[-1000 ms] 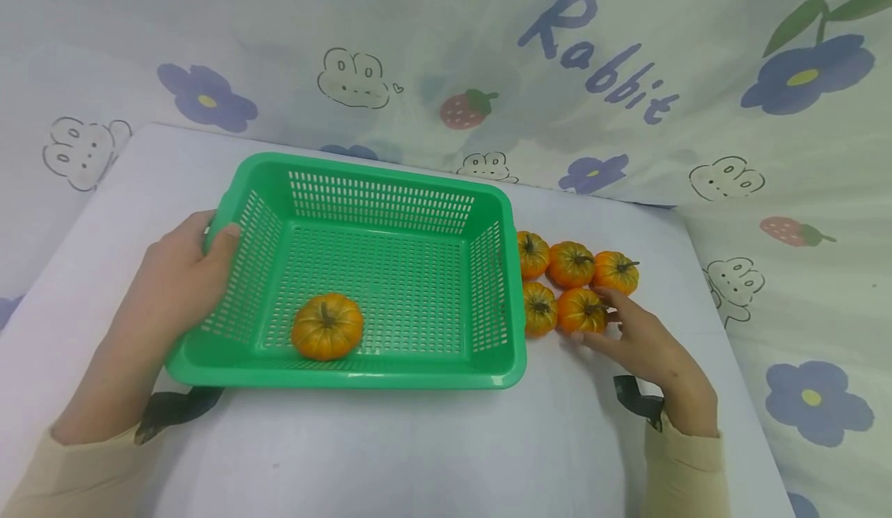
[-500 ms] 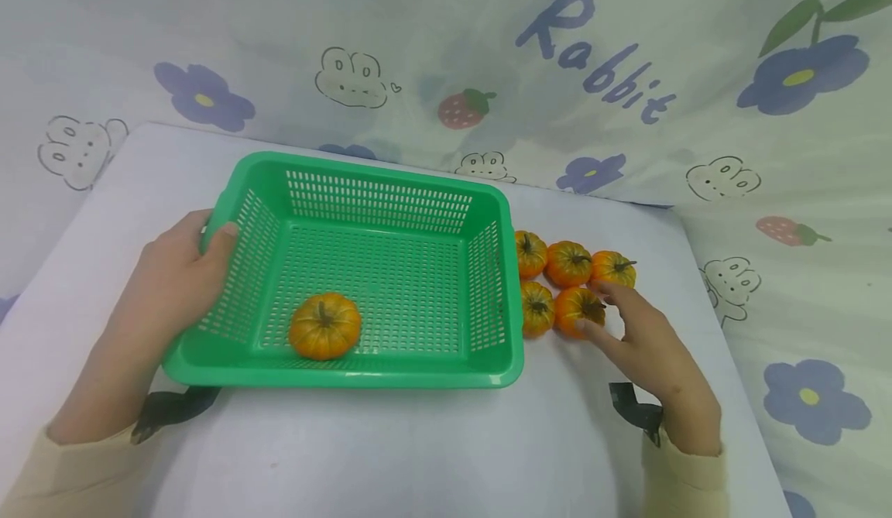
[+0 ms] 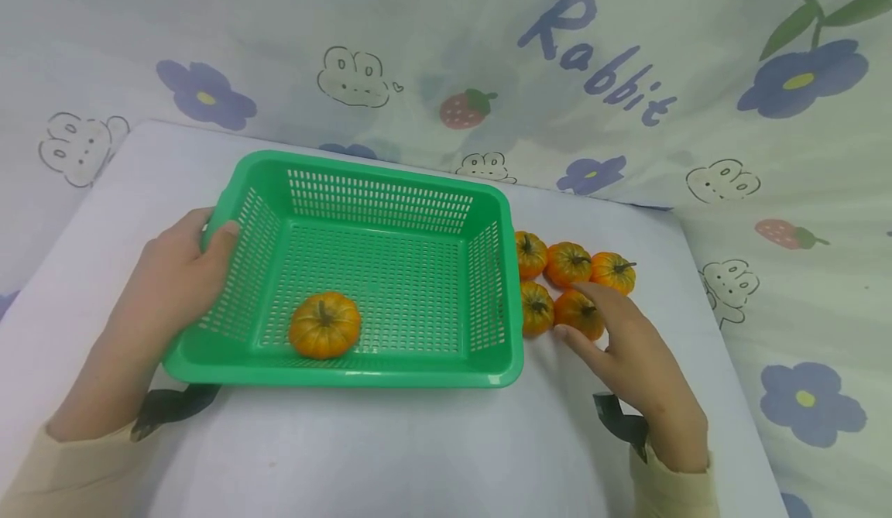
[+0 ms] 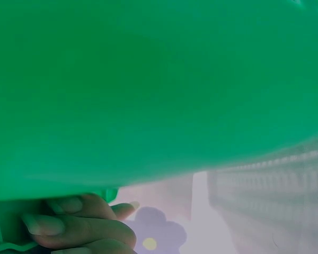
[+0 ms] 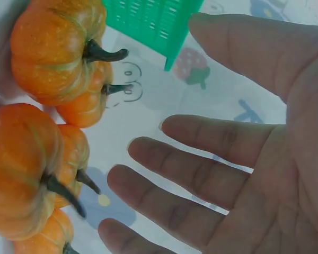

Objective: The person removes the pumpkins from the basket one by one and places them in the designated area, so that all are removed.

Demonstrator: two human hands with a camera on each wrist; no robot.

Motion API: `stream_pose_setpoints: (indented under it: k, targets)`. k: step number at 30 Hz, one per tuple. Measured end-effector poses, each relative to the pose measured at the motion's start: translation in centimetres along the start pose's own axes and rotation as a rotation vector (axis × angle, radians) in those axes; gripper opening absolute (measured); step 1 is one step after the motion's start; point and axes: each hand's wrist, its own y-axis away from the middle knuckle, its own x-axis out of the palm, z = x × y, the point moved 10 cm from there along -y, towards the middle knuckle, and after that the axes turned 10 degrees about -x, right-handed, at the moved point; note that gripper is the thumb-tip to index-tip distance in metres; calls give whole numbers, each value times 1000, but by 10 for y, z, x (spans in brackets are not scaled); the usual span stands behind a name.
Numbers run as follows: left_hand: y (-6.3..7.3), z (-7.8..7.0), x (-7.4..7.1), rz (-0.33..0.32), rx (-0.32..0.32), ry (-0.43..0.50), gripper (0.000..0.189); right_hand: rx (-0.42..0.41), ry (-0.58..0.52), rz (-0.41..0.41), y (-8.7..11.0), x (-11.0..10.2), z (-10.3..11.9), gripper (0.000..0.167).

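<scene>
My left hand (image 3: 177, 274) grips the left side of a green plastic basket (image 3: 341, 379), thumb over the rim. In the left wrist view, its curled fingers (image 4: 85, 230) show beneath the basket's green wall (image 4: 148, 95). One small orange pumpkin (image 3: 325, 326) sits inside, near the front left. My right hand (image 3: 634, 355) hovers by the nearest right pumpkin (image 3: 578, 313) outside the basket, partly covering it. The right wrist view shows that hand (image 5: 228, 174) with fingers spread and nothing held, apart from the pumpkins (image 5: 58, 47).
Two short rows of small pumpkins stand right of the basket, including a back middle one (image 3: 568, 263) and a back right one (image 3: 613, 272). A white tabletop (image 3: 390, 456) lies beneath. Behind it hangs a patterned cloth (image 3: 418, 30) with rabbits and flowers.
My right hand has shifted slightly left and toward me, its thumb and fingers spread wider above the near right pumpkin. The left hand and basket stay put.
</scene>
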Motion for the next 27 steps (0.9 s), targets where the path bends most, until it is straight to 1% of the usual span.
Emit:
stream_pose_setpoints:
  k: [2,4,6,10,12,15,17,22,24,27]
  targets:
    - [0,0,0,3,-2,-5,75,-3,1,0,0,0,4,64]
    - [0,1,-2,4,-6,-15,75,-32,6,-10,-2,0,13,64]
    - [0,1,-4,1,-10,-22,76,-89,10,-31,-6,1,27,63]
    - [1,3,-7,-5,-11,-17,76,-254,15,-65,-13,10,64,67]
    - [2,4,-8,-6,-13,-11,76,-316,18,-81,-15,14,77,70]
    - [2,5,-8,-10,-17,-8,76,-380,31,-114,-15,17,91,73]
    - [2,6,-7,-11,-16,-7,76,-425,19,-147,-14,17,97,72]
    - [1,5,-5,-11,-8,-5,75,-544,-23,-207,-14,21,118,61]
    - [0,4,-4,-7,-6,-3,75,-559,-37,-215,-14,24,123,59]
    - [-1,2,0,8,-4,3,75,-544,-71,-191,-16,31,123,62]
